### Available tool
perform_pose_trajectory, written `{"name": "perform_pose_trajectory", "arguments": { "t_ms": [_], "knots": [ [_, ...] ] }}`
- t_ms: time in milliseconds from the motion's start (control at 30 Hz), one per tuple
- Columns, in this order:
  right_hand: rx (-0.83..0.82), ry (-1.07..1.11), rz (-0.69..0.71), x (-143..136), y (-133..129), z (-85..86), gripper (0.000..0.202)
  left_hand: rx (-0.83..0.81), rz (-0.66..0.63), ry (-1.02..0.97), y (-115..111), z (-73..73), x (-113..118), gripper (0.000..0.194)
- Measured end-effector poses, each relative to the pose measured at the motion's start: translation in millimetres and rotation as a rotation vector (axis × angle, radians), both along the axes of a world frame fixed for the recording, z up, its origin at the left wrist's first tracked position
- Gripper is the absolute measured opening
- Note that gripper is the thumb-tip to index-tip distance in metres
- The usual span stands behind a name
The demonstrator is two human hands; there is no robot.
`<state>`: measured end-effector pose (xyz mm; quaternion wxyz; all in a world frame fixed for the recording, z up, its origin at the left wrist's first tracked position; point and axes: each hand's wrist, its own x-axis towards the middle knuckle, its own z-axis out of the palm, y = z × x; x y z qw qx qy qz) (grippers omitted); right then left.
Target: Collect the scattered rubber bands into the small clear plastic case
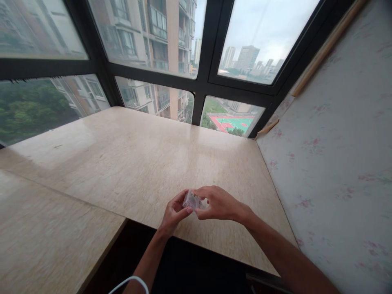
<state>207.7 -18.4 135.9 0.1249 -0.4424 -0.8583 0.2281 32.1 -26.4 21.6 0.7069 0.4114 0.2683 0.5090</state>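
Note:
A small clear plastic packet (190,200) with something pinkish inside is held between both hands, just above the front part of the stone-topped sill (153,155). My left hand (175,211) grips its left side between thumb and fingers. From the right, my right hand (217,203) pinches the packet's other side with thumb and forefinger. What exactly lies inside the clear plastic is too small to make out.
Dark-framed windows (203,87) rise behind the sill. A flower-papered wall (330,163) closes the right side. Below the sill's front edge is a dark gap (196,261), and a white cable (130,279) curves by my left forearm.

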Motion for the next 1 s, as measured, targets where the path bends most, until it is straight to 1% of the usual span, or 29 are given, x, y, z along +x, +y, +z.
{"name": "perform_pose_trajectory", "arguments": {
  "t_ms": [167, 333, 533, 600, 733, 867, 1000],
  "knots": [
    [-0.093, 0.059, -0.013, 4, -1, -1.6, 0.010, 0.020, -0.014, 0.001, -1, 0.0, -1, 0.053],
    [-0.127, 0.098, -0.017, 5, -2, -0.4, 0.011, 0.024, -0.024, -0.013, -1, 1.3, 3, 0.053],
    [-0.113, 0.131, -0.051, 8, -5, -3.2, 0.019, -0.011, 0.012, -0.051, -3, -6.0, 8, 0.057],
    [-0.137, 0.157, -0.067, 10, -6, -3.9, 0.022, -0.024, 0.006, -0.056, -3, -8.5, 9, 0.058],
    [-0.274, 0.245, -0.077, 16, -6, -2.7, 0.028, -0.045, -0.020, -0.102, -5, -10.4, 6, 0.060],
    [-0.460, 0.413, -0.095, 21, -3, -2.9, 0.039, -0.083, -0.062, -0.172, -5, -6.7, 2, 0.060],
    [-0.599, 0.649, -0.232, 28, -1, -10.9, 0.053, -0.130, -0.054, -0.242, -6, 2.2, -2, 0.061]
  ]
}}
